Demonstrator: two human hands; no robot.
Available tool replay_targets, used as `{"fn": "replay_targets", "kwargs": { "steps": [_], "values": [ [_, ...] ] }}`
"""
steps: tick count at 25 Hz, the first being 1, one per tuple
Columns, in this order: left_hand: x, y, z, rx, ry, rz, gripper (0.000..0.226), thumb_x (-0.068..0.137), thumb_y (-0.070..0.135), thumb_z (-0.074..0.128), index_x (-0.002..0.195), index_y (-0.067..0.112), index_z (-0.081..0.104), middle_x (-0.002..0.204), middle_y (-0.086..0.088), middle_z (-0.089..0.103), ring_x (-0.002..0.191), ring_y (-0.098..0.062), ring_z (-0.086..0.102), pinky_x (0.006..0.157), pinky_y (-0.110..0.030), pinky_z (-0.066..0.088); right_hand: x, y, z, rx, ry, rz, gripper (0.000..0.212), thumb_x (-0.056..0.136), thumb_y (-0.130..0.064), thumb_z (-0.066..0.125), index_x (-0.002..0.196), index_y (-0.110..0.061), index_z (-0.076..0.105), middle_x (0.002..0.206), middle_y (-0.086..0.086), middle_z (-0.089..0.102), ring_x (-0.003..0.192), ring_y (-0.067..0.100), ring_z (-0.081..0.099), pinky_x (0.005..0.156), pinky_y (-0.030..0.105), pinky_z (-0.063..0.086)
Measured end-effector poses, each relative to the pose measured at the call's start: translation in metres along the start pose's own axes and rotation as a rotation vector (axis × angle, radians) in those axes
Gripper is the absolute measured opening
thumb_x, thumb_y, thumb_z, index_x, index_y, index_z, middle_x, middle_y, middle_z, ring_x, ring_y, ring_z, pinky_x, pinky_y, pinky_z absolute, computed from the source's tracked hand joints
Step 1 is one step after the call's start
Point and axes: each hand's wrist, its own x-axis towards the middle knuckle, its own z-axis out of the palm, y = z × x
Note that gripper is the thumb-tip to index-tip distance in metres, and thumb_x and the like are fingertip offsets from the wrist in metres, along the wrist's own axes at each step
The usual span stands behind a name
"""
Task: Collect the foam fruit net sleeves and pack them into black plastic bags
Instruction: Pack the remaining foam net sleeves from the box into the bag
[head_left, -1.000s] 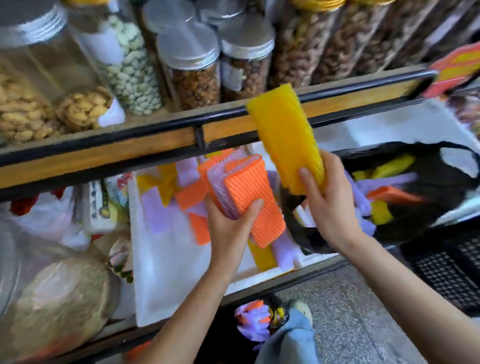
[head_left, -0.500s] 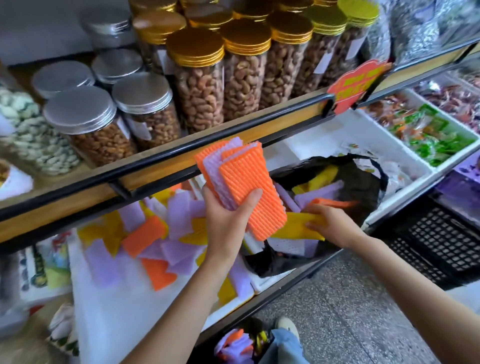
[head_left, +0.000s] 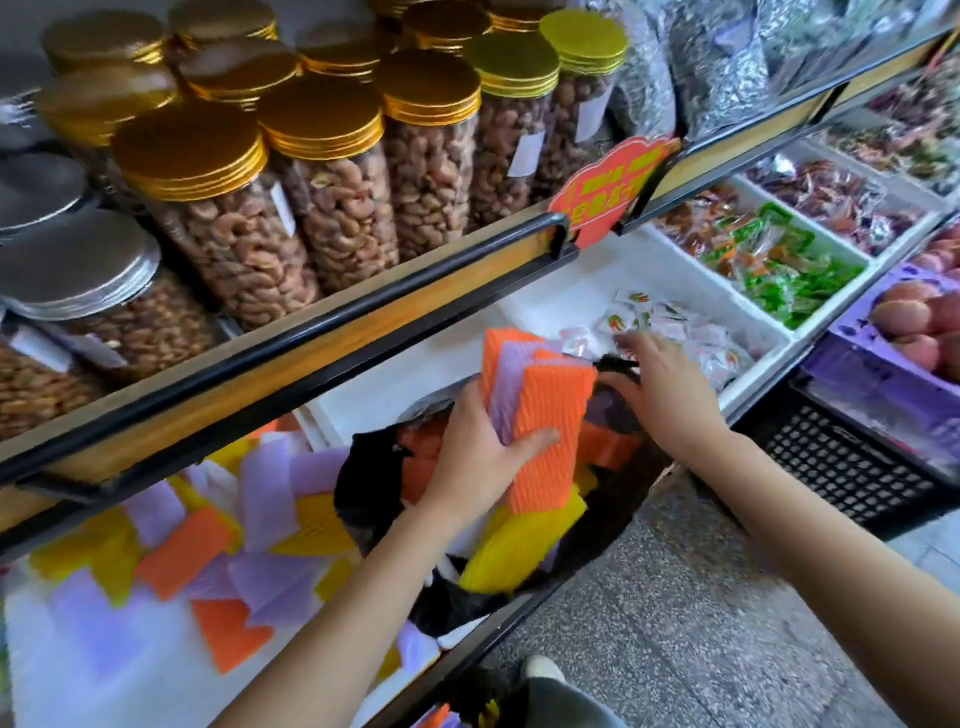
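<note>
on the lower shelf, left side, we note a white tray (head_left: 104, 675) with loose sleeves (head_left: 208, 545) scattered in it: orange, purple and yellow, overlapping. at the tray's right end lies the bag (head_left: 363, 483), black, mouth open toward us, with yellow and orange sleeves already inside.

left hand (head_left: 483, 457) grasps a stack (head_left: 540, 410) of sleeves, orange outermost with purple between. the thumb lies across the front face, the fingers behind. the stack is tilted, its lower end over the bag's mouth and above the sleeves inside.

right hand (head_left: 665, 395) is at the far rim of the bag, fingers spread and fairly straight, released, nothing held. it is blurred, so we cannot tell whether the thumb touches the rim.

just beyond that hand are small white packets (head_left: 670, 322) in a white bin. the next bin to the right holds green-wrapped sweets (head_left: 789, 280).

upper shelf: jars (head_left: 322, 208) of nuts, gold lids, with silver-lidded ones at left. a red sign (head_left: 613, 182) hangs at the shelf rail. a black crate (head_left: 841, 467) stands on the floor (head_left: 701, 623) at right.
</note>
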Motion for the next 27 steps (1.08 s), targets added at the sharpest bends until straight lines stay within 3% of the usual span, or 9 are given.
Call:
{"fn": "replay_targets", "kwargs": {
  "steps": [2, 5, 9, 12, 15, 18, 20, 23, 27],
  "values": [
    [0.004, -0.007, 0.016, 0.351, -0.137, 0.023, 0.088, 0.064, 0.055, 0.076, 0.133, 0.018, 0.038, 0.127, -0.003, 0.049, 0.121, -0.021, 0.046, 0.103, -0.038, 0.037, 0.012, 0.015, -0.011, 0.147, -0.144, 0.03, 0.015, 0.09, -0.031, 0.061, 0.088, -0.017, 0.066, 0.081, 0.004, 0.068, 0.078, 0.023, 0.063, 0.061, 0.03, 0.038],
    [0.009, -0.016, 0.025, 0.778, -0.335, 0.068, 0.091, 0.072, 0.062, 0.067, 0.14, 0.015, 0.028, 0.132, -0.005, 0.042, 0.125, -0.025, 0.038, 0.104, -0.035, 0.03, 0.026, 0.022, -0.021, 0.24, -0.137, 0.006, 0.029, 0.092, -0.032, 0.058, 0.067, -0.018, 0.062, 0.062, -0.001, 0.064, 0.05, 0.009, 0.055, 0.054, 0.025, 0.042],
    [0.015, -0.008, 0.021, 0.805, -0.553, 0.123, 0.09, 0.071, 0.064, 0.066, 0.137, 0.015, 0.031, 0.135, -0.004, 0.041, 0.128, -0.024, 0.037, 0.106, -0.036, 0.03, 0.044, 0.014, -0.022, 0.327, 0.043, 0.052, 0.03, 0.096, -0.029, 0.051, 0.071, -0.015, 0.058, 0.064, 0.003, 0.065, 0.045, 0.011, 0.057, 0.058, 0.029, 0.048],
    [0.015, -0.003, 0.026, 0.771, -0.499, 0.125, 0.085, 0.073, 0.065, 0.063, 0.135, 0.014, 0.032, 0.136, -0.005, 0.042, 0.128, -0.024, 0.039, 0.104, -0.036, 0.032, 0.052, -0.001, -0.025, 0.465, 0.073, 0.056, 0.025, 0.096, -0.027, 0.051, 0.073, -0.018, 0.056, 0.063, 0.002, 0.065, 0.039, 0.008, 0.055, 0.052, 0.021, 0.047],
    [0.028, -0.015, 0.026, 0.952, -0.249, -0.022, 0.091, 0.084, 0.065, 0.049, 0.145, 0.005, 0.016, 0.143, -0.014, 0.036, 0.132, -0.029, 0.036, 0.105, -0.037, 0.03, 0.051, -0.018, -0.033, 0.552, 0.079, -0.012, 0.027, 0.095, -0.026, 0.054, 0.068, -0.024, 0.054, 0.06, 0.0, 0.063, 0.038, 0.008, 0.052, 0.047, 0.016, 0.043],
    [0.038, -0.022, 0.032, 0.954, -0.134, -0.143, 0.086, 0.094, 0.056, 0.035, 0.148, 0.001, -0.002, 0.15, -0.019, 0.027, 0.134, -0.029, 0.034, 0.107, -0.035, 0.032, 0.053, -0.027, -0.037, 0.588, 0.068, -0.042, 0.024, 0.094, -0.026, 0.055, 0.071, -0.021, 0.058, 0.061, -0.001, 0.063, 0.039, 0.007, 0.052, 0.047, 0.018, 0.044],
    [0.038, -0.025, 0.045, 0.98, -0.147, -0.081, 0.081, 0.097, 0.05, 0.031, 0.148, 0.001, -0.008, 0.154, -0.02, 0.019, 0.138, -0.03, 0.028, 0.112, -0.036, 0.026, 0.055, -0.028, -0.037, 0.59, 0.066, -0.035, 0.024, 0.094, -0.027, 0.055, 0.07, -0.023, 0.057, 0.061, -0.002, 0.063, 0.04, 0.006, 0.052, 0.051, 0.023, 0.046],
    [0.035, -0.038, 0.062, 1.058, -0.347, -0.012, 0.072, 0.102, 0.041, 0.024, 0.145, 0.0, -0.017, 0.156, -0.023, -0.008, 0.146, -0.033, 0.0, 0.119, -0.038, 0.0, 0.056, -0.024, -0.029, 0.518, 0.039, -0.027, 0.024, 0.094, -0.028, 0.054, 0.07, -0.024, 0.056, 0.065, -0.002, 0.066, 0.047, 0.007, 0.055, 0.059, 0.028, 0.049],
    [0.03, -0.034, 0.059, 1.064, -0.359, 0.097, 0.071, 0.102, 0.036, 0.031, 0.148, 0.002, -0.011, 0.157, -0.021, -0.009, 0.146, -0.031, -0.005, 0.114, -0.034, -0.01, 0.05, -0.017, -0.017, 0.256, 0.036, 0.001, 0.022, 0.095, -0.032, 0.049, 0.089, -0.014, 0.061, 0.082, 0.008, 0.068, 0.072, 0.028, 0.063, 0.069, 0.041, 0.051]
  ]
}}
